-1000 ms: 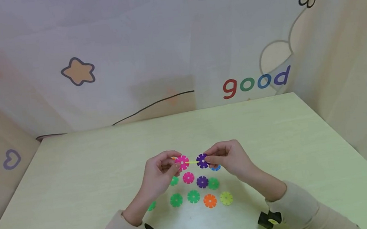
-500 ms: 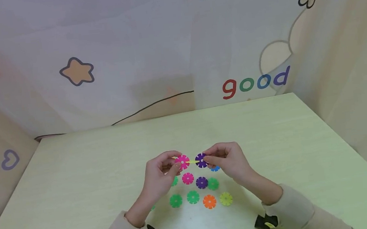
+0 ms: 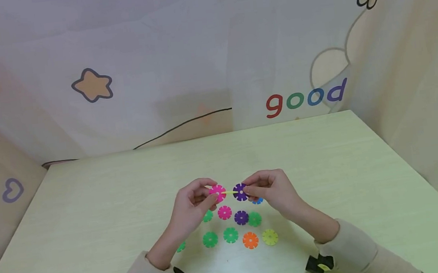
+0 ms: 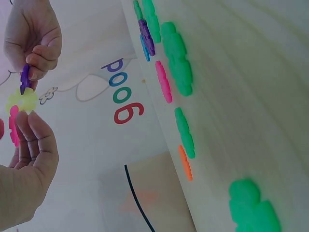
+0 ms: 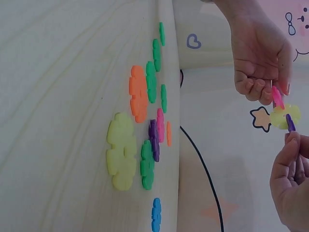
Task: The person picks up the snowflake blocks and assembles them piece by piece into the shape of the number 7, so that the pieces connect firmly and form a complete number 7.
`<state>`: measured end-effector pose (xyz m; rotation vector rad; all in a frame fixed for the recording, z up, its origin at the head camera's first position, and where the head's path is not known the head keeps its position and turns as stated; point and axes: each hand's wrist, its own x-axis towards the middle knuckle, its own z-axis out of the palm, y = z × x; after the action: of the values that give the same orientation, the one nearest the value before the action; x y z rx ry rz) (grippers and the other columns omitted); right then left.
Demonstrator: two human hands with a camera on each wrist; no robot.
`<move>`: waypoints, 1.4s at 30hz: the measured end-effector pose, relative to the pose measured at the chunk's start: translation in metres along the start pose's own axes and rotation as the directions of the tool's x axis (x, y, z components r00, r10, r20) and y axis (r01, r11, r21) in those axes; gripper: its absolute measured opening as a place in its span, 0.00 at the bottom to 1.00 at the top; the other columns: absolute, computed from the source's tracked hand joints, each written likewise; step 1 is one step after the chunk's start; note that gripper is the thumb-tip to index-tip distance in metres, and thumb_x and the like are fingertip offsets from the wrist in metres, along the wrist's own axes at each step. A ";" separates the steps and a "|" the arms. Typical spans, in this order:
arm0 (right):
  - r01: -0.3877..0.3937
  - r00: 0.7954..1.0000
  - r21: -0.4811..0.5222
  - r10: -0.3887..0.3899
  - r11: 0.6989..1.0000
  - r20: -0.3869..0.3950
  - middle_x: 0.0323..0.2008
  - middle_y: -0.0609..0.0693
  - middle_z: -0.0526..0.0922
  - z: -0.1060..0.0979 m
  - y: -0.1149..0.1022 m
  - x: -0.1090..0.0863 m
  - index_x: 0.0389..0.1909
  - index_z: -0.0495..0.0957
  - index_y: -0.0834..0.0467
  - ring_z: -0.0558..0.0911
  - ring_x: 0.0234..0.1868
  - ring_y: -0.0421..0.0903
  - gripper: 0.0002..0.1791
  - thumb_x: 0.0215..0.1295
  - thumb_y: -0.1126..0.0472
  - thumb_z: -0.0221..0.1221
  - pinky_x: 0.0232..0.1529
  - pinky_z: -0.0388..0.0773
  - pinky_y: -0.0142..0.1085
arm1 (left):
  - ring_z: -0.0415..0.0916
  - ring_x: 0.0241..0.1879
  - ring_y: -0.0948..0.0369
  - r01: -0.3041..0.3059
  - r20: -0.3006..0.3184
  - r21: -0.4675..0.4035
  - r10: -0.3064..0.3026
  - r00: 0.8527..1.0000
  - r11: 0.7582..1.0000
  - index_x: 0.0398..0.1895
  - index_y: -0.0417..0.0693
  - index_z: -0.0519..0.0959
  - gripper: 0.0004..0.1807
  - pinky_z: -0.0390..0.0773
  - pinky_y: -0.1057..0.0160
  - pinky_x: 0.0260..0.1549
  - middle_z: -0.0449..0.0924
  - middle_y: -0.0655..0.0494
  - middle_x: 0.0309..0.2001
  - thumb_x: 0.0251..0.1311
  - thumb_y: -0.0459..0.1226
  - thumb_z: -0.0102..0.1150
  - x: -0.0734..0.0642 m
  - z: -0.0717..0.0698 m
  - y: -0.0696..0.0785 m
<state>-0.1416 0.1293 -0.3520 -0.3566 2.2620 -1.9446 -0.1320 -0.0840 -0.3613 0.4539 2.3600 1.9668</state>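
Observation:
My left hand (image 3: 190,205) pinches a pink notched plastic disc (image 3: 218,193), a flower-shaped linking piece, above the table. On the other side my right hand (image 3: 276,191) pinches a purple disc (image 3: 241,192) between thumb and fingers. A yellow disc (image 4: 21,100) stands between these two and joins them; the head view sees it edge-on as a thin strip. In the right wrist view the yellow disc (image 5: 285,116) faces the camera, with the pink disc (image 5: 277,96) on one side and the purple disc (image 5: 290,122) on the other. Fingers hide parts of the pink and purple discs.
Loose discs lie on the pale table (image 3: 130,208) below the hands: several green ones (image 3: 231,235), a pink one (image 3: 225,212), a purple one (image 3: 241,217) overlapping a green, an orange (image 3: 251,240), a yellow (image 3: 270,237) and a blue (image 3: 258,200). A printed curtain (image 3: 177,47) stands behind.
My right hand, with the purple disc, has shifted very slightly left toward the pink disc. My left hand stays nearly where it was, and both grips are unchanged.

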 end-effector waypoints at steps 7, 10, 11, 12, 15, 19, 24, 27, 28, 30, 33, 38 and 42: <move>-0.051 0.998 0.055 0.049 0.997 0.031 0.26 0.52 0.82 -0.003 0.003 0.002 0.39 0.77 0.72 0.78 0.24 0.44 0.10 0.59 0.69 0.57 0.32 0.79 0.34 | 0.75 0.31 0.57 -0.038 0.117 0.049 0.032 0.993 0.998 0.52 0.42 0.73 0.23 0.78 0.65 0.35 0.78 0.49 0.33 0.50 0.29 0.64 0.000 -0.002 -0.003; -0.057 0.998 0.065 0.054 0.996 0.037 0.26 0.52 0.82 -0.004 0.003 0.002 0.39 0.77 0.72 0.78 0.24 0.44 0.10 0.59 0.69 0.57 0.32 0.79 0.34 | 0.76 0.32 0.57 -0.047 0.175 0.066 0.035 0.984 0.997 0.55 0.42 0.71 0.26 0.78 0.64 0.35 0.77 0.46 0.36 0.49 0.29 0.65 0.001 -0.001 -0.004; -0.053 0.998 0.064 0.050 0.997 0.044 0.27 0.52 0.82 -0.004 0.004 0.001 0.39 0.76 0.72 0.78 0.24 0.44 0.10 0.59 0.69 0.57 0.32 0.78 0.33 | 0.75 0.31 0.57 -0.049 0.189 0.068 0.035 0.981 0.997 0.55 0.41 0.71 0.26 0.78 0.64 0.35 0.76 0.45 0.36 0.49 0.29 0.64 0.002 -0.001 -0.005; -0.053 0.998 0.066 0.050 0.996 0.048 0.27 0.52 0.82 -0.004 0.004 0.001 0.39 0.76 0.72 0.78 0.25 0.43 0.10 0.59 0.69 0.57 0.32 0.78 0.33 | 0.75 0.31 0.57 -0.051 0.199 0.072 0.036 0.979 0.996 0.54 0.41 0.71 0.26 0.78 0.64 0.34 0.76 0.44 0.36 0.50 0.30 0.64 0.002 0.000 -0.005; -0.051 0.997 0.068 0.047 0.996 0.061 0.27 0.51 0.82 -0.005 0.004 0.001 0.40 0.76 0.73 0.78 0.25 0.43 0.11 0.59 0.68 0.57 0.32 0.78 0.32 | 0.74 0.30 0.58 -0.065 0.196 0.088 0.046 0.979 0.994 0.51 0.40 0.73 0.23 0.78 0.65 0.32 0.76 0.46 0.35 0.50 0.31 0.64 0.003 0.001 -0.006; -0.039 0.997 0.074 0.033 0.997 0.076 0.28 0.52 0.82 -0.005 0.004 0.001 0.40 0.75 0.74 0.79 0.25 0.42 0.12 0.60 0.67 0.57 0.33 0.78 0.32 | 0.74 0.29 0.58 -0.085 0.174 0.110 0.065 0.983 0.990 0.47 0.41 0.75 0.19 0.78 0.63 0.31 0.76 0.53 0.33 0.50 0.33 0.65 0.003 0.002 -0.006; -0.046 0.994 0.075 0.038 0.996 0.101 0.29 0.53 0.82 -0.007 0.002 -0.001 0.42 0.75 0.74 0.79 0.26 0.43 0.14 0.61 0.66 0.56 0.34 0.79 0.32 | 0.74 0.30 0.58 -0.085 0.167 0.106 0.066 0.984 0.991 0.46 0.41 0.75 0.19 0.78 0.61 0.33 0.77 0.53 0.33 0.49 0.33 0.66 0.003 0.001 -0.006; -0.045 0.992 0.049 0.039 0.998 0.118 0.29 0.52 0.82 -0.010 0.003 -0.002 0.43 0.75 0.73 0.79 0.27 0.43 0.14 0.62 0.64 0.56 0.34 0.78 0.32 | 0.74 0.31 0.58 -0.084 0.162 0.100 0.067 0.985 0.991 0.46 0.40 0.76 0.18 0.78 0.62 0.33 0.77 0.53 0.35 0.49 0.32 0.66 0.003 -0.001 -0.006; -0.041 0.992 0.043 0.036 0.998 0.123 0.29 0.53 0.82 -0.012 0.003 -0.003 0.43 0.75 0.73 0.79 0.27 0.43 0.14 0.62 0.65 0.56 0.33 0.78 0.32 | 0.74 0.31 0.58 -0.084 0.161 0.098 0.068 0.985 0.992 0.46 0.40 0.76 0.18 0.78 0.62 0.34 0.77 0.53 0.35 0.49 0.32 0.66 0.003 -0.001 -0.006; -0.034 0.991 0.031 0.029 0.999 0.133 0.29 0.54 0.82 -0.015 0.004 -0.004 0.42 0.75 0.73 0.79 0.27 0.43 0.14 0.62 0.65 0.56 0.33 0.78 0.32 | 0.74 0.32 0.58 -0.083 0.159 0.097 0.067 0.985 0.992 0.45 0.40 0.75 0.18 0.78 0.61 0.34 0.77 0.52 0.35 0.49 0.32 0.66 0.002 -0.002 -0.006; -0.032 0.988 0.017 0.029 0.999 0.152 0.29 0.56 0.82 -0.020 0.008 -0.005 0.42 0.74 0.74 0.79 0.27 0.43 0.13 0.61 0.66 0.56 0.32 0.78 0.32 | 0.74 0.32 0.58 -0.068 0.152 0.099 0.053 0.987 0.993 0.46 0.40 0.75 0.19 0.78 0.61 0.34 0.77 0.52 0.36 0.49 0.32 0.66 0.001 -0.002 -0.005; -0.053 0.981 -0.050 0.062 0.997 0.185 0.32 0.60 0.81 -0.027 0.015 -0.007 0.42 0.75 0.74 0.79 0.28 0.48 0.15 0.60 0.65 0.58 0.34 0.78 0.33 | 0.74 0.33 0.58 -0.054 0.141 0.106 0.039 0.989 0.993 0.46 0.40 0.75 0.19 0.78 0.61 0.34 0.77 0.52 0.37 0.49 0.31 0.65 0.000 -0.002 -0.005; -0.075 0.973 -0.104 0.096 0.992 0.211 0.31 0.57 0.81 -0.033 0.023 -0.010 0.42 0.75 0.73 0.79 0.30 0.51 0.15 0.57 0.66 0.60 0.33 0.78 0.35 | 0.75 0.33 0.58 -0.063 0.144 0.107 0.047 0.989 0.992 0.46 0.40 0.75 0.19 0.78 0.64 0.33 0.77 0.52 0.36 0.49 0.31 0.65 0.000 -0.002 -0.004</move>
<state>-0.1423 0.1665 -0.3704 -0.4493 2.1963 -1.6714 -0.1336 -0.0864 -0.3645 0.6481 2.4007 1.7658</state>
